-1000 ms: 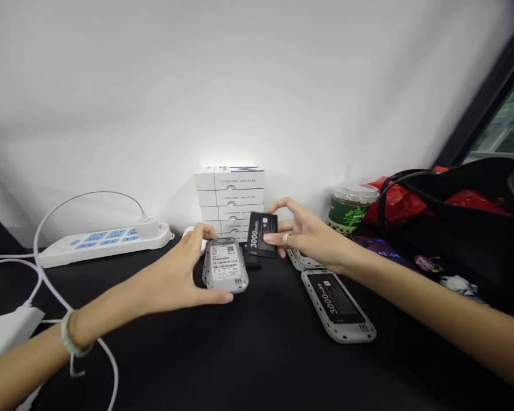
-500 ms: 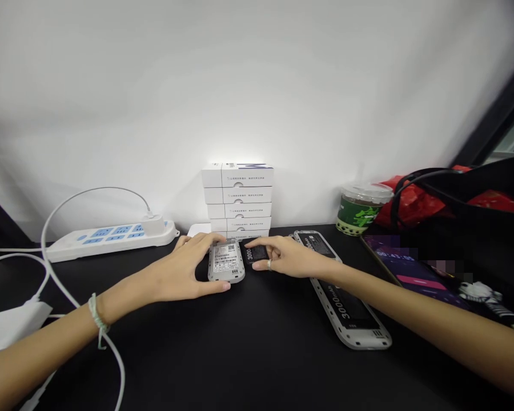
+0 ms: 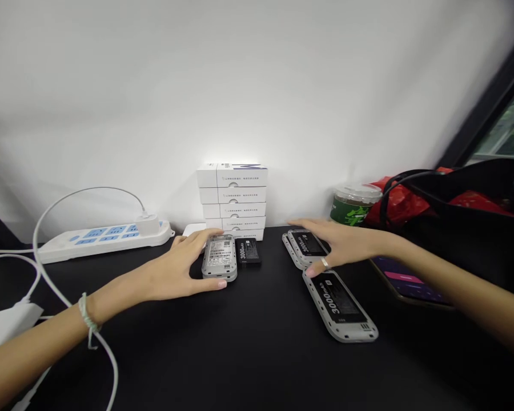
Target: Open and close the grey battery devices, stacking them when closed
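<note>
A white handheld device with its back off lies label side up, left of centre. My left hand is closed around its ends, fingers at the far end and thumb along the near end. Just right of it lies a loose black 3000mAh battery, with no hand on it. My right hand is spread, holding nothing, over a second open-backed device with a battery in it. My right thumb is by the near end of that device, close to a third, similar device nearer me, also with a battery fitted.
Several white boxes are stacked against the wall. A power strip with a plug and white cables stands on the left. On the right are a lidded drink cup, a phone and a black bag with red plastic.
My right hand has let go of the battery beside the left device and moved right, opening over the devices there. My left hand stays at its device. The view has shifted slightly.
</note>
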Demonstrator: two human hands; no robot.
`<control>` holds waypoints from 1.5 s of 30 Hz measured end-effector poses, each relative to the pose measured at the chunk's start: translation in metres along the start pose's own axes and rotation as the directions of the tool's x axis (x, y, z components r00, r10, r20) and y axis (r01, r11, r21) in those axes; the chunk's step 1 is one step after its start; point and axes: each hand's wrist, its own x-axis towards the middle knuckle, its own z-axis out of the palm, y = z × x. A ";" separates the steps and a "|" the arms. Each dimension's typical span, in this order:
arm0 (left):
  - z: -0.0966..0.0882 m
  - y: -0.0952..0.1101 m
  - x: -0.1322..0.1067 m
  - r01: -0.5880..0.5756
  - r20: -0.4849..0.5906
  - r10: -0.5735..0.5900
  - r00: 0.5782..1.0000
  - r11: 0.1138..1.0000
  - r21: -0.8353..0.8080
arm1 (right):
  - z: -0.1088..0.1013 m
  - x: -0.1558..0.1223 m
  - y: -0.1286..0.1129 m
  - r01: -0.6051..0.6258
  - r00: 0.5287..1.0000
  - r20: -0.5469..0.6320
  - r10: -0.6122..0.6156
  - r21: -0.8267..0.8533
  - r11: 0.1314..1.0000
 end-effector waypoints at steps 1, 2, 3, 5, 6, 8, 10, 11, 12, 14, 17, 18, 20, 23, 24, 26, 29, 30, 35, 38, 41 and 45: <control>-0.001 0.004 -0.001 -0.008 -0.008 0.008 1.000 1.000 -0.001 | -0.001 -0.001 0.007 -0.030 0.999 0.040 0.030 0.008 1.000; -0.003 0.010 -0.003 -0.025 -0.016 0.025 1.000 1.000 -0.001 | -0.001 -0.001 0.013 -0.041 0.998 0.047 0.040 0.013 0.999; -0.005 0.016 -0.005 -0.049 -0.023 0.049 0.999 0.999 -0.001 | -0.001 0.000 0.015 -0.034 0.999 0.023 0.034 0.014 0.999; -0.007 0.029 -0.012 -0.110 -0.041 0.109 0.993 0.994 -0.005 | 0.000 0.001 0.012 -0.002 0.997 -0.080 0.003 0.016 1.000; -0.007 0.035 -0.016 -0.139 -0.049 0.139 0.989 0.990 -0.006 | 0.000 -0.001 0.005 0.012 0.991 -0.131 -0.009 0.022 1.000; -0.005 0.045 -0.025 -0.172 -0.056 0.171 0.984 0.985 -0.021 | 0.002 -0.008 -0.015 0.038 0.984 -0.176 -0.025 0.069 0.997; 0.002 0.051 -0.035 -0.152 -0.040 0.149 0.988 0.985 -0.082 | 0.009 -0.020 -0.042 0.069 0.991 -0.125 -0.049 0.156 0.985; 0.006 0.052 -0.040 -0.126 -0.015 0.126 0.992 0.983 -0.133 | 0.016 -0.027 -0.057 0.098 0.993 -0.077 -0.084 0.198 0.975; 0.010 0.054 -0.044 -0.103 0.021 0.109 0.994 0.977 -0.186 | 0.024 -0.033 -0.070 0.129 0.992 -0.035 -0.124 0.246 0.961; 0.018 0.057 -0.050 -0.085 0.091 0.114 0.989 0.958 -0.272 | 0.042 -0.041 -0.091 0.162 0.985 0.005 -0.173 0.330 0.930; 0.024 0.063 -0.053 -0.134 0.127 0.179 0.976 0.944 -0.302 | 0.067 -0.042 -0.106 0.189 0.979 0.007 -0.206 0.361 0.913; 0.025 0.065 -0.053 -0.152 0.118 0.194 0.974 0.943 -0.296 | 0.072 -0.041 -0.108 0.188 0.979 0.002 -0.204 0.374 0.908; 0.027 0.066 -0.051 -0.174 0.098 0.209 0.973 0.944 -0.281 | 0.079 -0.038 -0.109 0.177 0.981 -0.007 -0.192 0.418 0.891; 0.031 0.064 -0.050 -0.170 0.088 0.199 0.976 0.950 -0.263 | 0.081 -0.035 -0.111 0.151 0.986 -0.009 -0.168 0.487 0.860; 0.033 0.063 -0.050 -0.163 0.091 0.191 0.977 0.954 -0.253 | 0.081 -0.034 -0.112 0.133 0.988 -0.005 -0.151 0.504 0.853; 0.037 0.062 -0.051 -0.138 0.090 0.162 0.983 0.965 -0.222 | 0.079 -0.031 -0.113 0.091 0.994 -0.001 -0.106 0.527 0.845; 0.039 0.064 -0.050 -0.147 0.058 0.159 0.986 0.974 -0.170 | 0.075 -0.025 -0.112 0.021 0.999 0.012 -0.033 0.553 0.833; 0.037 0.065 -0.049 -0.174 0.039 0.182 0.982 0.973 -0.154 | 0.073 -0.024 -0.111 0.023 1.000 0.003 -0.030 0.574 0.819; 0.022 0.060 -0.038 -0.374 -0.134 0.366 0.921 0.926 -0.045 | 0.056 -0.028 -0.108 0.271 0.962 -0.168 -0.215 0.687 0.674; 0.013 0.049 -0.028 -0.287 -0.157 0.279 0.947 0.957 -0.029 | 0.046 -0.024 -0.108 0.274 0.956 -0.157 -0.248 0.781 0.562; 0.005 0.035 -0.017 -0.169 -0.159 0.153 0.975 0.982 -0.090 | 0.039 -0.004 -0.101 0.214 0.973 -0.231 -0.010 0.881 0.423; -0.003 0.016 -0.003 -0.139 -0.178 0.115 0.977 0.982 -0.129 | 0.032 0.030 -0.078 0.019 0.957 -0.153 0.248 0.883 0.469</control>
